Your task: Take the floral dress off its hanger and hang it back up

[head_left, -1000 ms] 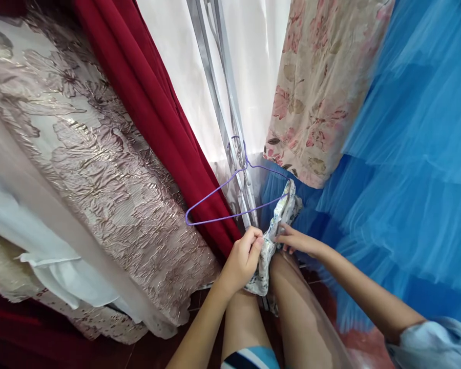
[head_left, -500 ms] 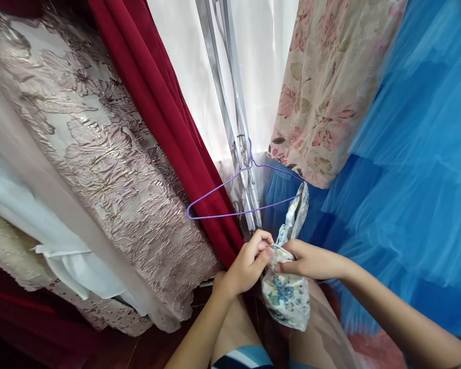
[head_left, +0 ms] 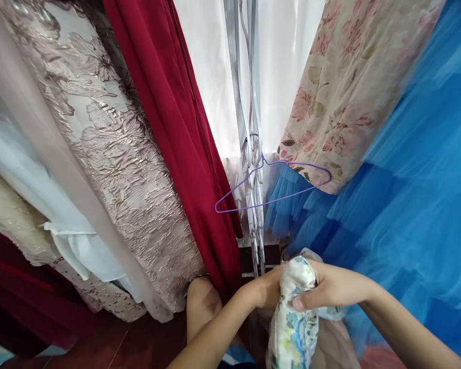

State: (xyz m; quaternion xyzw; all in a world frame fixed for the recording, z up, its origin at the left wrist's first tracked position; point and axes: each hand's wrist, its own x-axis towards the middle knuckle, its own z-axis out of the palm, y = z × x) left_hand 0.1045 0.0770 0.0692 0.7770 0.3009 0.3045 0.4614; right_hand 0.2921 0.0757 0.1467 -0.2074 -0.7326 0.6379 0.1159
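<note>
The blue dress hangs right of the hands. Above them, the hanger is bare. The cloth is off it, not yet set down, bunched in the right hand; the left hand is behind, its grip hidden.

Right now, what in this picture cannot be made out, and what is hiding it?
All in the head view:
Left hand: its fingers are mostly hidden behind the white cloth with blue and yellow print.
That cloth's lower end: cut off by the bottom edge.
Long, dark red fabric: its top is cut off by the top edge.
Blue, layered tulle: cut off by the right edge.
</note>
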